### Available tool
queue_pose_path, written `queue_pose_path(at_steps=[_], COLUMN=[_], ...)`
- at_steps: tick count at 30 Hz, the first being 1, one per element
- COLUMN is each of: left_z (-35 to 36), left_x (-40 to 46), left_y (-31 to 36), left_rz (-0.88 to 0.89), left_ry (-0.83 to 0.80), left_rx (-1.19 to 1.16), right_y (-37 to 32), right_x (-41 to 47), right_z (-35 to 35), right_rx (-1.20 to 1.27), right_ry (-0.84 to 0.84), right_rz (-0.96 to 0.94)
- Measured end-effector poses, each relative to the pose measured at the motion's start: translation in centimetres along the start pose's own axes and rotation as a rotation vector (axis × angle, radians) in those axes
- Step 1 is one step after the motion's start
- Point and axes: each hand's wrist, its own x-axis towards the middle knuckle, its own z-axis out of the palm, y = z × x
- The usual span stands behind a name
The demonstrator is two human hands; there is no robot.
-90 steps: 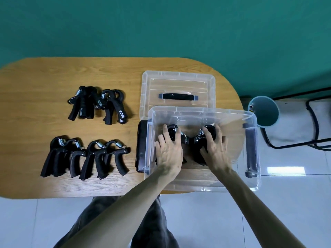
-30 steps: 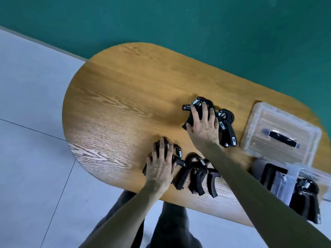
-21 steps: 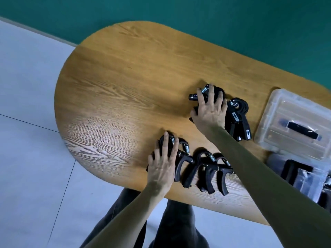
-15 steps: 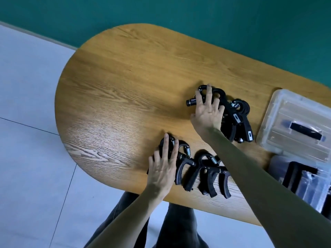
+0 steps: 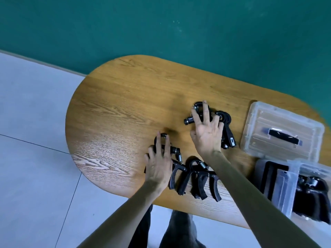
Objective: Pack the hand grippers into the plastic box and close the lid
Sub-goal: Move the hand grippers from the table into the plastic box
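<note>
L hand (image 5: 158, 164) spread over near grippers (image 5: 195, 178), R hand (image 5: 207, 133) splayed on far grippers (image 5: 226, 129), closure on either not discernible; box (image 5: 293, 187) at 4 o'clock w/ grippers inside, lid (image 5: 281, 133) off at 3.

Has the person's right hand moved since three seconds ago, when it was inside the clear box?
Yes. The right hand has left the plastic box and now rests further left on the hand grippers beside the lid.
</note>
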Motion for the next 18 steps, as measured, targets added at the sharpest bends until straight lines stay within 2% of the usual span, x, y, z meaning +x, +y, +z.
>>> queue_pose_path(at_steps=[4,7,13,18], left_z=[-1.7,-3.2,-5.1,-4.5], left_x=[-0.2,-0.4,-3.1,-7.6], left_y=[3.0,5.8,12.9,19.3], left_rz=[-0.008,-0.04,-0.03,-0.034], left_ry=[0.146,0.188,0.235,0.265], left_rx=[-0.059,-0.115,-0.044,-0.124], right_y=[2.4,4.5,10.3,16.0], right_x=[-2.2,-3.8,-9.5,-15.2], right_z=[-0.3,-1.7,-4.6,-4.9], right_rx=[0.023,0.079,0.134,0.181], right_ry=[0.029,0.088,0.214,0.231], right_rz=[-0.032,-0.02,-0.032,0.025])
